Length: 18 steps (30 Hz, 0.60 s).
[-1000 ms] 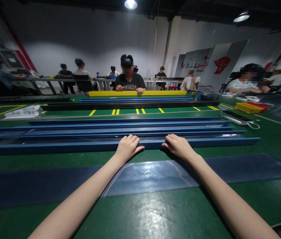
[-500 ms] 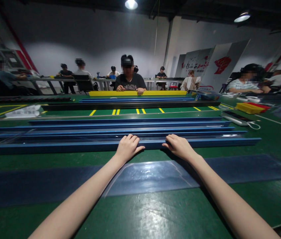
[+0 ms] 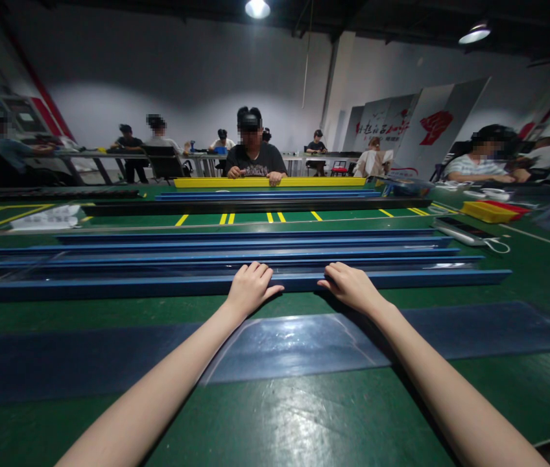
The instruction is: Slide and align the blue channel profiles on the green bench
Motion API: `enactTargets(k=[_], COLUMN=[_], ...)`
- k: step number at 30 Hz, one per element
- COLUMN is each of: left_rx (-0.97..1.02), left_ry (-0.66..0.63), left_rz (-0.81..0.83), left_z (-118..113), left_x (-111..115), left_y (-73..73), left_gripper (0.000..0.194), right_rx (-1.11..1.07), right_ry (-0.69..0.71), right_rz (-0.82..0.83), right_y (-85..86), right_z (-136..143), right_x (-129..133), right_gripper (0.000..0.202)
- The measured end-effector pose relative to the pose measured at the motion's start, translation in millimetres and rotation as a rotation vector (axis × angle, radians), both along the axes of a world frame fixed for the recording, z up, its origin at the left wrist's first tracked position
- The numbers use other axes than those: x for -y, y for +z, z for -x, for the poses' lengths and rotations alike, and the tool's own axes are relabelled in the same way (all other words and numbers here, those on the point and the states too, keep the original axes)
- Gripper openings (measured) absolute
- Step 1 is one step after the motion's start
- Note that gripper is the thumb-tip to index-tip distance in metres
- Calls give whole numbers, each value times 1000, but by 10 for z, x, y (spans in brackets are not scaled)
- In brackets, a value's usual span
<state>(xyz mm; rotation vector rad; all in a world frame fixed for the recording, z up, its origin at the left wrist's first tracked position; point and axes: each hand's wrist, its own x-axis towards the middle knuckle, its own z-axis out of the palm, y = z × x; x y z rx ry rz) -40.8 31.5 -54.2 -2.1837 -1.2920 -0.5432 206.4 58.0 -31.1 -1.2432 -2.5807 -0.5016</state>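
Several long blue channel strips lie side by side across the green table (image 3: pixel 294 415). My left hand (image 3: pixel 251 285) is curled over the nearest blue strip (image 3: pixel 109 287), fingers over its top edge and thumb pointing right along its near face. To its right, my right hand (image 3: pixel 347 284) grips the same strip, its fingers bent over the edge and its thumb pointing left. Under my forearms a flat, clear bluish plastic sheet (image 3: pixel 294 344) stretches across the table, shiny in the middle.
Beyond the strips lie a long black bar (image 3: pixel 255 206) and a yellow strip (image 3: pixel 304 183), where a person (image 3: pixel 255 159) sits. A white device with a cable (image 3: pixel 460 232) and a yellow tray (image 3: pixel 486 211) are at the right. More people sit farther back.
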Motion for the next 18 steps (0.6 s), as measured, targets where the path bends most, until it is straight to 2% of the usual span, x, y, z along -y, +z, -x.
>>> enactTargets(k=[18], left_rx=[34], left_ry=[33], left_rz=[-60], left_z=[-7], left_x=[6], left_y=[14], left_gripper=[42], right_rx=[-4], right_ry=[-29], right_rz=[35], right_y=[21], right_z=[9], right_x=[4], right_gripper=[23])
